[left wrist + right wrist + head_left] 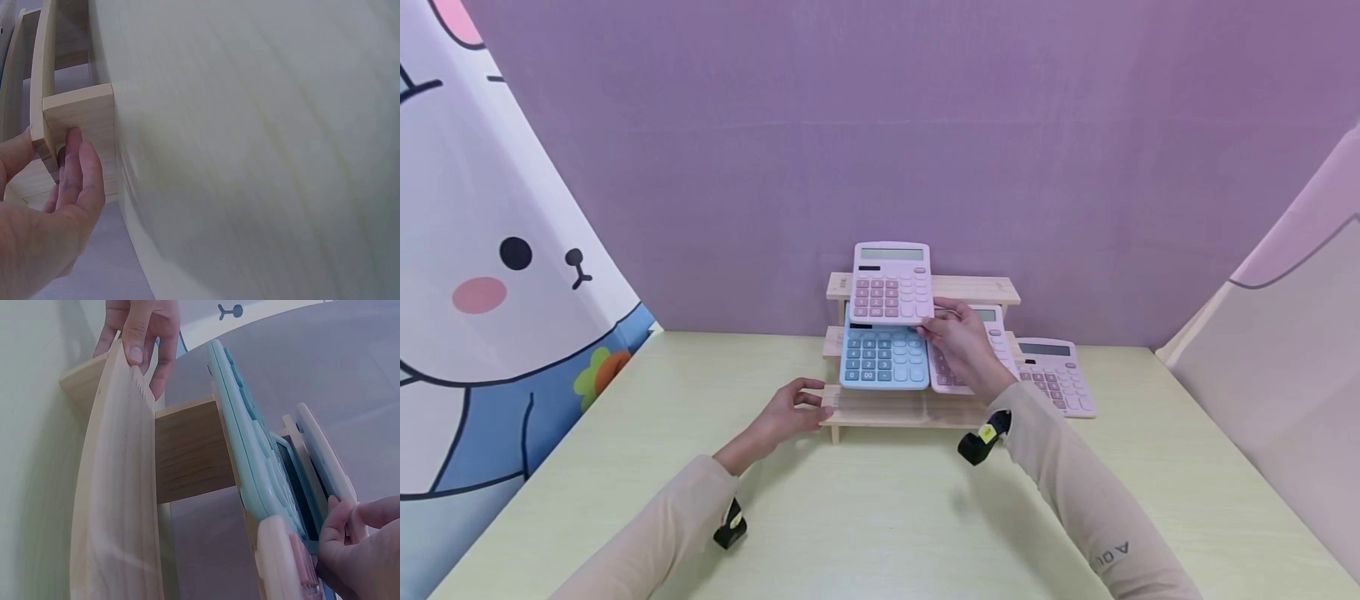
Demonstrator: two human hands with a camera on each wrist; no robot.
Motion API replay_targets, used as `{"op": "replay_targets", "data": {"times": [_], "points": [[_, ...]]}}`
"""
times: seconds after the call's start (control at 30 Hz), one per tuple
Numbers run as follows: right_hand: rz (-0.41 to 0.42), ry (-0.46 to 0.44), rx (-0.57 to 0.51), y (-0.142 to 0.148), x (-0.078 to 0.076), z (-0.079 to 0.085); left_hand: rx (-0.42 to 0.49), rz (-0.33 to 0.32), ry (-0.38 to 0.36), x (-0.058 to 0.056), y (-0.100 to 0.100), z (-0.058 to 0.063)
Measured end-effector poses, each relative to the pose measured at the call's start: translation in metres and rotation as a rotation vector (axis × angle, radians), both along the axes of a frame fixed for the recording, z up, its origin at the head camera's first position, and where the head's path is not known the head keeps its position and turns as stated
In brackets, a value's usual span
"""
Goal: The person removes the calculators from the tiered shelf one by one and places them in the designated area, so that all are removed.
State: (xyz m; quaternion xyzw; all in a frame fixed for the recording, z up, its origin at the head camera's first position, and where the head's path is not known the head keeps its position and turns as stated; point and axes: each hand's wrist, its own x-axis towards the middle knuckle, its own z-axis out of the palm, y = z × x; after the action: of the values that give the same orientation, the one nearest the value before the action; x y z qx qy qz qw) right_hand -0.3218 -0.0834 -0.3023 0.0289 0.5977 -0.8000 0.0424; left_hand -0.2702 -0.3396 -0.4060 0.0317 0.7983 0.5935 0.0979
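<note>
A light wooden stand [902, 407] with three stepped shelves stands at the back of the table. My left hand [788, 414] grips the left end of its lowest shelf, thumb on top and fingers underneath, as the left wrist view shows. With thumb and fingers, my right hand [964, 340] pinches the lower right corner of a pink calculator [891, 283] at the left of the top shelf. Below it, a blue calculator [883, 363] leans on the middle shelf, its display mostly hidden. Beside that sits another pink calculator [997, 333], partly covered by my right hand.
A further pink calculator [1070, 379] lies to the right of the stand, partly behind it. The pale table [880, 517] ends at a purple cloth [880, 150] close behind the stand. A cartoon-printed cloth [475, 208] hangs on the left.
</note>
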Motion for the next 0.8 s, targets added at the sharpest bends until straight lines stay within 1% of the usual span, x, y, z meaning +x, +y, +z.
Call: {"op": "replay_targets", "data": {"times": [0.17, 0.43, 0.8], "points": [[-0.001, 0.008, -0.012, 0.001, 0.002, 0.001, -0.002, 0.003, 0.002, 0.001, 0.0, 0.0], [0.022, 0.021, -0.008, 0.007, 0.005, 0.004, 0.006, -0.001, 0.001, 0.002, 0.0, 0.0], [0.045, 0.036, -0.033, 0.022, 0.01, 0.006, -0.005, 0.008, -0.006, 0.005, 0.001, 0.005]]}}
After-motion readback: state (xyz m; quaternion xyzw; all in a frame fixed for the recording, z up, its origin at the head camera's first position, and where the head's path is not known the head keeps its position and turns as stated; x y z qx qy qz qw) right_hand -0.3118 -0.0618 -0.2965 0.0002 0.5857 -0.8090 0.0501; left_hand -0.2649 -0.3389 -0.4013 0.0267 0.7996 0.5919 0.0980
